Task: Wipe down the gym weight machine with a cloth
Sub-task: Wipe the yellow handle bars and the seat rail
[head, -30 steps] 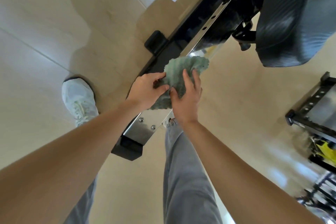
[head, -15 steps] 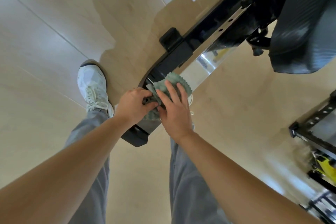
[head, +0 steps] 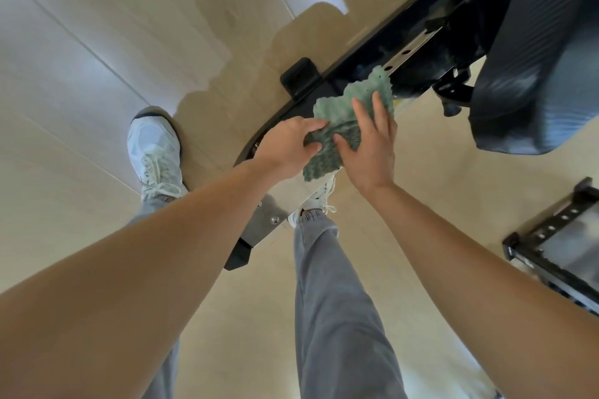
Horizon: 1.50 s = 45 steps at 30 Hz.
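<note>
One crinkled green microfibre cloth (head: 343, 113) lies on the polished steel rail (head: 411, 48) of the black weight machine (head: 366, 58); left hand (head: 285, 147) pinches its nine-o'clock edge, right hand (head: 372, 146) presses flat at three o'clock, fingers spread.

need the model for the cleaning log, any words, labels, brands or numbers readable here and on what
None: no text can be read in this view.
The black machine frame, its steel rail with holes and the ribbed black pad show no label or number.
The green cloth and the white shoe show no brand mark.
</note>
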{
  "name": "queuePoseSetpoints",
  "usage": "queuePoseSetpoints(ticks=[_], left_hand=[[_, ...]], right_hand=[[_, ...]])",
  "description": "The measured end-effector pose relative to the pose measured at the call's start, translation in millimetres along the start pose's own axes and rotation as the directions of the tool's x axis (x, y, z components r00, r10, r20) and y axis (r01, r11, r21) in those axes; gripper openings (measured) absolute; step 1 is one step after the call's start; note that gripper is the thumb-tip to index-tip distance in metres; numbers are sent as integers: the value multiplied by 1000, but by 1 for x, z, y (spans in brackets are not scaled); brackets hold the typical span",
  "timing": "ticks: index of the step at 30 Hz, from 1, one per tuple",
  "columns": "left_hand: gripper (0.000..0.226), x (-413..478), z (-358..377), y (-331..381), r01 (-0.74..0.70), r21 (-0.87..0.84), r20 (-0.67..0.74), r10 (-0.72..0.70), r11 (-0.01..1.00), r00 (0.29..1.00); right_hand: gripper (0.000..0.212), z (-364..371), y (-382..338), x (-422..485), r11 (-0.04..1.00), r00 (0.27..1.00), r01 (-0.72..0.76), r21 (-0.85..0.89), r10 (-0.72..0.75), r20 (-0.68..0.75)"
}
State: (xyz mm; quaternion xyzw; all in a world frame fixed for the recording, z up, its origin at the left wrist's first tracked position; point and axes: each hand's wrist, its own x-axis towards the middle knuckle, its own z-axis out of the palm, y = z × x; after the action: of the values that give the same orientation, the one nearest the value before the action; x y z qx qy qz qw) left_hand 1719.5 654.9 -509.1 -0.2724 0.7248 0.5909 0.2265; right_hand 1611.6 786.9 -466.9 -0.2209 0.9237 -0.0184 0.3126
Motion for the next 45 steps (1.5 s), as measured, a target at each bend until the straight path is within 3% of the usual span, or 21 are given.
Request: queuePoseSetpoints(ticks=[6,17,24,28,30,32,37,38,40,42,45], left_hand=[[47,-34,14,-15,14,68,-162,-2,998,987],[38,-95,-5,-56,-15,305,-98,47,952,994],[14,-116,3,-48,11,384,-227,83,923,970],[11,-132,35,-45,25,435,-360,149,900,921],[8,-142,59,-37,0,467,-377,198,885,905],[10,-150,80,-29,-13,458,-373,206,889,904],[22,-152,114,-9,110,277,-297,-24,954,955],[27,-152,116,-6,127,256,-307,-43,958,951],[37,-147,113,-5,90,362,-385,61,928,921],[50,-139,104,-14,107,578,-396,163,809,904],[82,-133,104,-34,228,713,-389,104,663,915]], right_hand=[[65,21,-13,-38,997,999,-24,74,27,-43],[51,76,-58,-115,935,975,-171,310,206,-83],[46,95,-51,-148,885,983,-108,452,165,-87],[36,94,-33,-150,755,992,-91,650,129,-11],[36,88,-20,-146,607,983,-182,773,133,127],[38,86,-3,-144,394,955,-294,871,89,282],[28,90,45,-139,57,859,-502,863,-83,505],[26,91,58,-136,28,852,-513,858,-103,513],[24,89,87,-128,6,857,-509,861,-92,507],[24,92,117,-116,-1,867,-497,867,-36,497],[29,104,154,-92,24,886,-463,886,45,462]])
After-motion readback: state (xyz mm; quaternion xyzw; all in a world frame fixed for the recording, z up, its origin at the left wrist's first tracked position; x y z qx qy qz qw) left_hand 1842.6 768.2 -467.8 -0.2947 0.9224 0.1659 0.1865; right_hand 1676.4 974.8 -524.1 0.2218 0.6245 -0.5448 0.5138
